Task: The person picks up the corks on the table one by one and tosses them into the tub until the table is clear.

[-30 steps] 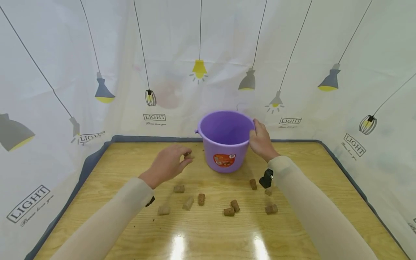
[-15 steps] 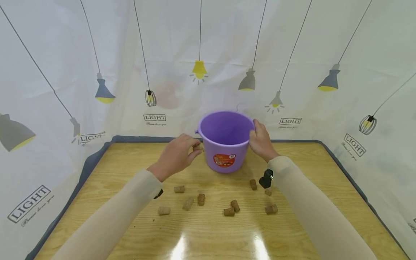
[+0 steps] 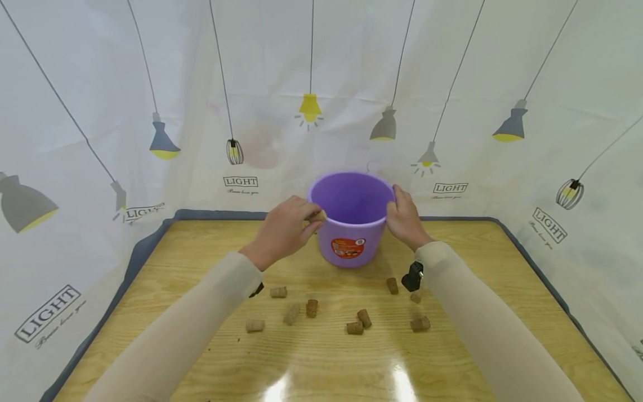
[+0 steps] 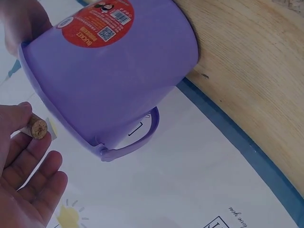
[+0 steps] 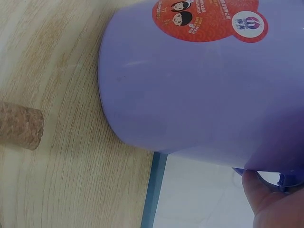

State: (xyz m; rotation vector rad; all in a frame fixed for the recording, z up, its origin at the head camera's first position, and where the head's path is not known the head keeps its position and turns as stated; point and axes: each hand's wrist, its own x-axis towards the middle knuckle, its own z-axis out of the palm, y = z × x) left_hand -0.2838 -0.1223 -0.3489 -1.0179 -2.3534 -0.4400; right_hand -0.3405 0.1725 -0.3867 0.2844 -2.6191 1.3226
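Observation:
A purple bucket point(image 3: 351, 237) with a red label stands upright at the back of the wooden table. Between thumb and index finger my left hand point(image 3: 288, 226) pinches a cork point(image 4: 38, 128); it is at the bucket's left rim, and the left wrist view shows the other fingers loosely spread. My right hand point(image 3: 404, 218) grips the bucket's right rim, thumb outside, with part of the fingers hidden behind the wall. In the right wrist view the thumb point(image 5: 256, 190) lies near the rim and handle. The bucket's handle point(image 4: 142, 142) hangs on its far side.
Several corks lie on the table point(image 3: 201, 262) in front of the bucket, among them a pale cork point(image 3: 254, 325), a brown cork point(image 3: 312, 308) and a cork point(image 3: 392, 286) near my right forearm. A white printed cloth point(image 3: 271, 67) rises behind the table.
My left hand has moved right and slightly up with the cork, from beside the bucket to its left rim. The right hand keeps its grip; the bucket has stayed in place.

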